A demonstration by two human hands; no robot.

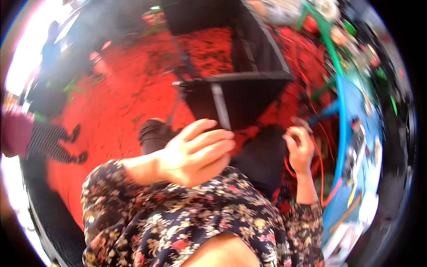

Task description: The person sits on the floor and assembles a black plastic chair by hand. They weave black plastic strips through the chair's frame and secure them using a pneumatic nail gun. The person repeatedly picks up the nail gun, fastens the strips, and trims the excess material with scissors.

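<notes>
My left hand [195,153] is over my lap, fingers stretched out and slightly bent, with nothing visible in it. Its fingertips are close to the lower end of a grey strip [220,107] on the front of a black open box-like frame [262,76]. To the right, my right hand [300,149] is raised with thumb and fingers curled together. A small blurred thing [302,122] shows at its fingertips, too unclear to name. An orange cord [321,171] hangs beside that hand.
At my right stands a blue table [341,129] with tools and loose items on it; a green frame [327,38] is beyond. The floor [120,89] is red and littered with dark scraps. At the far left a person [46,138] in patterned trousers is partly visible.
</notes>
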